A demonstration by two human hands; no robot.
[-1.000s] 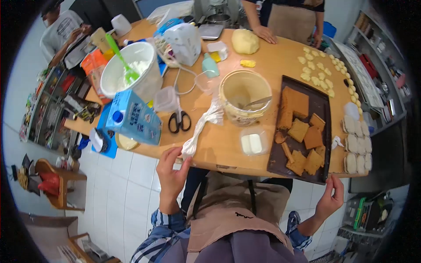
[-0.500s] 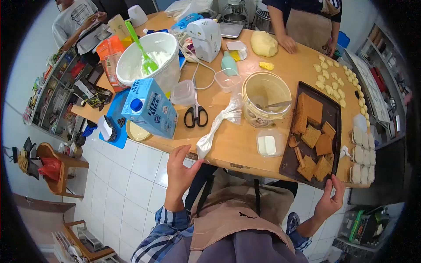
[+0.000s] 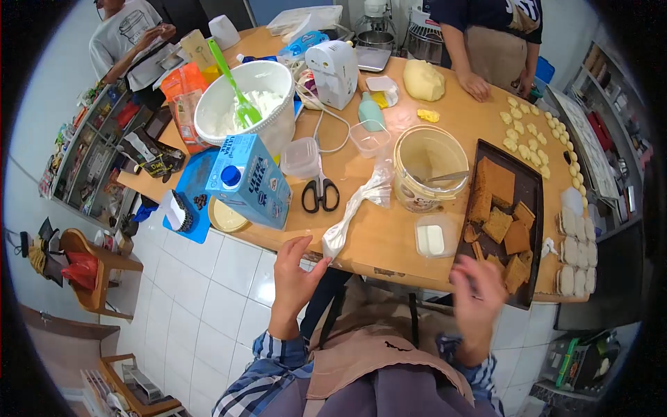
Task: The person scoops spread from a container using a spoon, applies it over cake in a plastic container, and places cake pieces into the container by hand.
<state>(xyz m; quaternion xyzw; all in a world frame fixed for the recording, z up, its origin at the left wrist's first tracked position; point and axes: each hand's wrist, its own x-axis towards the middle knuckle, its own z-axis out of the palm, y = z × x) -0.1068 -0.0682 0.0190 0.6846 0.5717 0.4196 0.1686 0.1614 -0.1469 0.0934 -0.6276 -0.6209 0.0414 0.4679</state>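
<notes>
My left hand (image 3: 297,278) is at the table's front edge with thumb and fingers apart. Its thumb tip is beside the narrow end of a white piping bag (image 3: 349,214), and I cannot tell whether they touch. My right hand (image 3: 479,302) is blurred, fingers partly curled, at the front left corner of a dark baking tray (image 3: 533,208). Whether it holds anything is unclear. Cut pieces of brown cake (image 3: 499,182) lie in the tray. Left of it stands a small clear container (image 3: 448,243) with white filling. Behind that is a cream tub (image 3: 410,182) with a metal utensil inside.
Black-handled scissors (image 3: 320,196), a blue milk carton (image 3: 253,187) and a white bowl (image 3: 274,104) with a green spatula (image 3: 244,111) are at left. Dough (image 3: 424,80) and small dough pieces (image 3: 517,128) lie farther back. Two other people stand across the table.
My right hand has moved left, from the tray's front right corner to its front left. My left hand stays by the piping bag's tip. The view has shifted slightly.
</notes>
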